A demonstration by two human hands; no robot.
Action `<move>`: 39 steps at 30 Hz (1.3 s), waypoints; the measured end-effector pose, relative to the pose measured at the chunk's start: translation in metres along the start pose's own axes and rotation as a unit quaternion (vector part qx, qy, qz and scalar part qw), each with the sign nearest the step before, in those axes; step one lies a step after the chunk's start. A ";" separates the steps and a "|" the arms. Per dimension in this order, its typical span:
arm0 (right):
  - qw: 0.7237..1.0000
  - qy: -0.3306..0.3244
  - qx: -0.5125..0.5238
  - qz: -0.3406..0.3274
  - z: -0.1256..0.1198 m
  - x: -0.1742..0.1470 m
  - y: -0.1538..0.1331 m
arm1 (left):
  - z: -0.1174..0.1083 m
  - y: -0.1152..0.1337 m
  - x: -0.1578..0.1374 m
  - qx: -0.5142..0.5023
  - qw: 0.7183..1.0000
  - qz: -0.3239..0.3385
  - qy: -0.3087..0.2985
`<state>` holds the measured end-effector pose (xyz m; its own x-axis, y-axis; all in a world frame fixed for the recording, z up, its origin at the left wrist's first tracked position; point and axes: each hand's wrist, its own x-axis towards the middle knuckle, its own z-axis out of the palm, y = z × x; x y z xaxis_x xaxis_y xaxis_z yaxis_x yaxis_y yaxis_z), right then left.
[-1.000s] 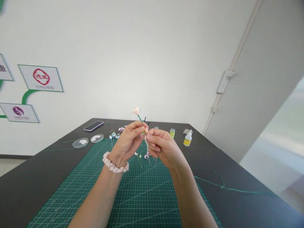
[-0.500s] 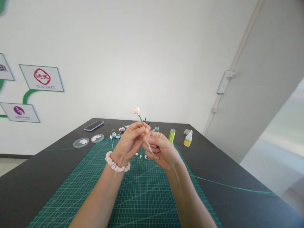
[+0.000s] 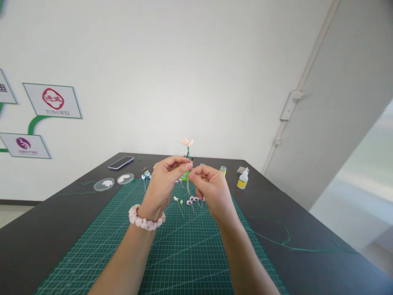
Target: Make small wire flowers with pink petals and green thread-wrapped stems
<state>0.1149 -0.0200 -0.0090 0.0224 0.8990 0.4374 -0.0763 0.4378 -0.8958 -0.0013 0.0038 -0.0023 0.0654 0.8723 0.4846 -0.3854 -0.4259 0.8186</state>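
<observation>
A small handmade flower [image 3: 187,142] with pale pink petals stands upright on a thin green-wrapped wire stem above my fingers. My left hand [image 3: 164,184], with a pink scrunchie [image 3: 144,219] on the wrist, pinches the stem just below the bloom. My right hand [image 3: 208,189] meets it fingertip to fingertip and pinches the lower stem, from which a pale bare wire hangs down. Both hands hover over the green cutting mat [image 3: 172,254].
Small lilac and blue wire flowers [image 3: 193,200] lie on the mat under my hands. Two clear dishes [image 3: 104,184], a phone [image 3: 120,162], a glue bottle [image 3: 242,179] and a yellow-green spool [image 3: 223,170] sit further back. Green thread [image 3: 285,243] trails across the black table at right.
The flower has swung from leaning left to standing upright and sits slightly further right. My right hand has risen to meet the left fingertips. The green thread has curled into a loop.
</observation>
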 end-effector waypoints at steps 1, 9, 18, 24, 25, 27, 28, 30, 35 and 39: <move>1.000 0.001 -0.007 -0.005 0.000 0.000 0.000 | 0.000 0.000 0.000 0.007 1.000 0.000 0.000; 0.998 -0.019 -0.052 -0.006 -0.004 0.001 -0.006 | 0.000 0.003 0.000 0.047 0.998 0.027 0.032; 0.996 -0.023 -0.079 -0.030 -0.008 -0.001 -0.006 | -0.003 0.002 0.001 0.137 0.987 0.067 0.042; 0.996 -0.011 -0.082 -0.044 -0.008 0.000 -0.007 | -0.005 0.001 0.000 0.152 0.985 0.069 0.032; 0.995 -0.008 -0.085 -0.046 -0.008 0.000 -0.006 | -0.005 0.000 0.000 0.153 0.985 0.069 0.032; 0.995 -0.004 -0.091 -0.049 -0.009 0.001 -0.005 | -0.005 0.000 0.000 0.153 0.985 0.067 0.031; 0.994 -0.003 -0.095 -0.050 -0.010 0.001 -0.005 | -0.005 0.000 0.000 0.152 0.986 0.066 0.030; 0.994 -0.002 -0.098 -0.050 -0.010 0.002 -0.004 | -0.005 0.000 0.000 0.148 0.987 0.063 0.028; 0.994 -0.005 -0.096 -0.048 -0.011 0.003 -0.004 | -0.004 0.001 0.000 0.116 0.992 0.043 0.023; 0.995 -0.012 -0.091 -0.043 -0.013 0.003 -0.004 | -0.003 0.002 -0.001 0.089 0.996 0.026 0.011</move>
<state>0.1279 -0.0193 -0.0050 -0.0034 0.8582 0.5133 0.1063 0.5107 -0.8532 -0.0050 0.0027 -0.0026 0.0286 0.8525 0.5220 -0.2185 -0.5042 0.8355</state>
